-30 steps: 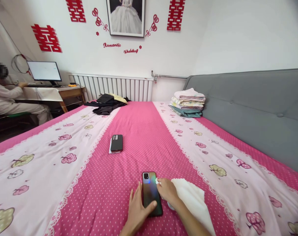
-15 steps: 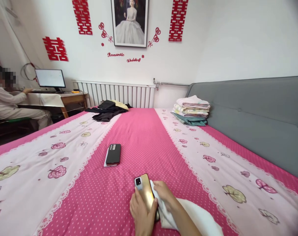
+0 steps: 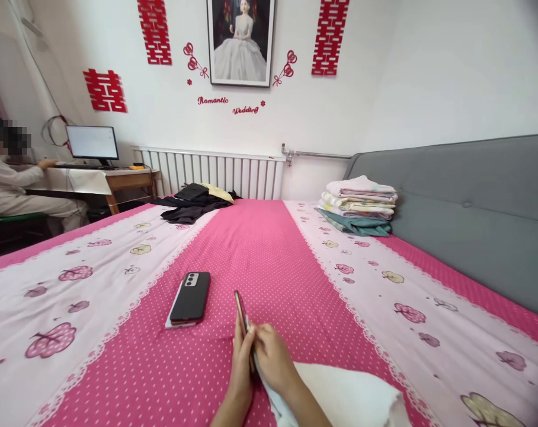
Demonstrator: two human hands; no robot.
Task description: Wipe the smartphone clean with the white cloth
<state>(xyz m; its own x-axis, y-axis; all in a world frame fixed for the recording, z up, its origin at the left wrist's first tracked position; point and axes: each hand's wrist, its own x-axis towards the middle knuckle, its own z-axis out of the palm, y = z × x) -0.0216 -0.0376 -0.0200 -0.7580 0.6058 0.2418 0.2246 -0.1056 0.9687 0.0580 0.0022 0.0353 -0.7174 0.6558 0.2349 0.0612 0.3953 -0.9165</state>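
My left hand point(image 3: 241, 362) and my right hand point(image 3: 273, 362) both grip a thin phone point(image 3: 240, 310), held on edge above the pink dotted bedspread point(image 3: 260, 249). Under my right hand and forearm lies a white cloth point(image 3: 349, 394), partly pinched against the phone. A second, dark phone point(image 3: 191, 289) lies flat on top of a white one, to the left of my hands.
A stack of folded towels point(image 3: 358, 204) sits by the grey headboard point(image 3: 473, 207) at the right. Dark clothes point(image 3: 191, 201) lie at the far end near the radiator point(image 3: 215, 172). Another person point(image 3: 15, 184) sits at a desk with a monitor point(image 3: 92, 142), far left.
The phone lay flat on the bed under my hands; it has since been lifted and turned onto its edge. The camera view has tilted up and shifted.
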